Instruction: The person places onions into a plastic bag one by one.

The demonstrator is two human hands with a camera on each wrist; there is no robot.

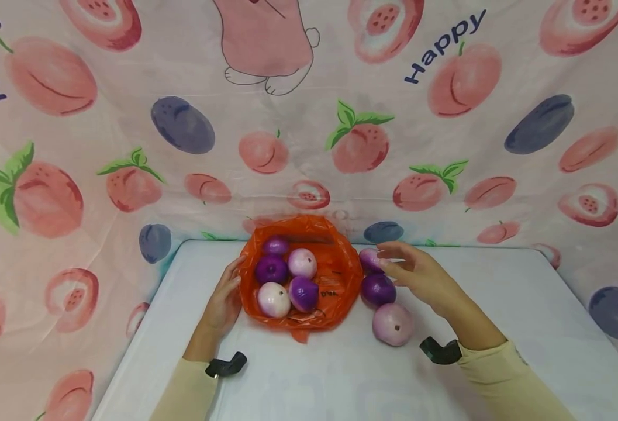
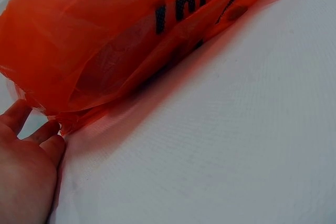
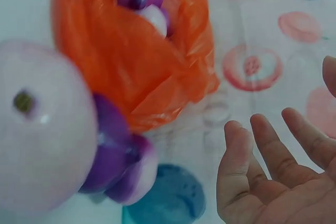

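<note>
An orange plastic bag [image 1: 340, 304] stands with its mouth spread wide, and several purple and whitish onions [image 1: 272, 269] lie inside. My left hand [image 1: 223, 304] rests along the bag's left side; in the left wrist view its fingertips touch the orange plastic [image 2: 58, 72] near the table. Right of the bag three onions sit in a row: a purple-and-white one [image 1: 370, 259] farthest off, a dark purple one [image 1: 378, 290], and a large pale one [image 1: 393, 325] closest. My right hand [image 1: 419, 275] hovers by the farthest onion. The right wrist view shows its fingers loosely bent, holding nothing, apart from the onions.
The white table [image 1: 319, 380] reaches back to a hanging cloth [image 1: 309, 164] printed with fruit, close behind the bag. Black straps [image 1: 440, 351] are on both wrists, over pale sleeves.
</note>
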